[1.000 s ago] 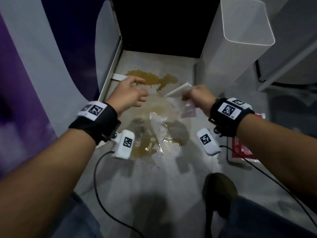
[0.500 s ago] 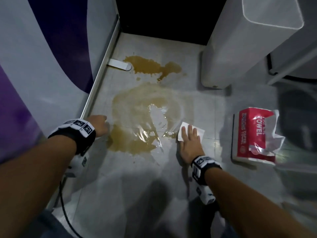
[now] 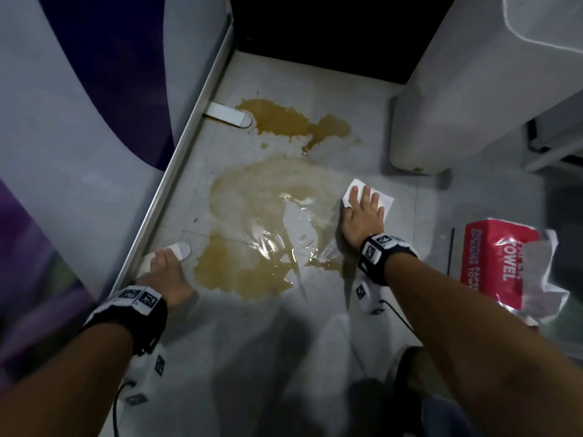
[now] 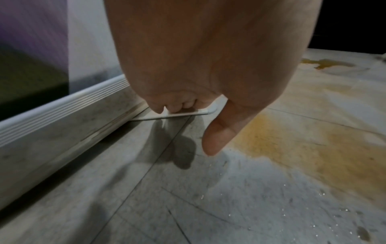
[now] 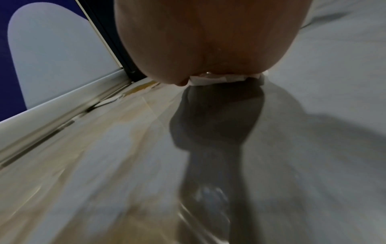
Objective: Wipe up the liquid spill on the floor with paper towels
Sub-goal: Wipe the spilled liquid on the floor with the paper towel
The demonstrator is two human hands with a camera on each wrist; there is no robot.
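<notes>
4 straight fingers (image 3: 366,197) of the right hand (image 3: 362,216) lie flat on a folded white paper towel (image 3: 383,201), pressing it to the floor (image 3: 252,357) at the right edge of the spill (image 3: 252,234); nothing is curled or pinched. On the other side, the left hand (image 3: 167,272) rests with its fingertips (image 3: 172,252) on a white floor bracket (image 3: 181,249) by the wall rail, thumb hanging loose in the left wrist view, gripping nothing.

Judging by the floor, the job has barely started. 1 towel is down and looks mostly dry and white, while the brown liquid spans 3 patches: a dark pool near the left hand, a thinner film in the middle, and a separate puddle (image 3: 293,124) farther off beside a second bracket (image 3: 228,115). All of that is left to soak up.

1 red towel pack (image 3: 501,263) lies open to the right, its plastic torn; how many sheets it holds cannot be seen.
</notes>
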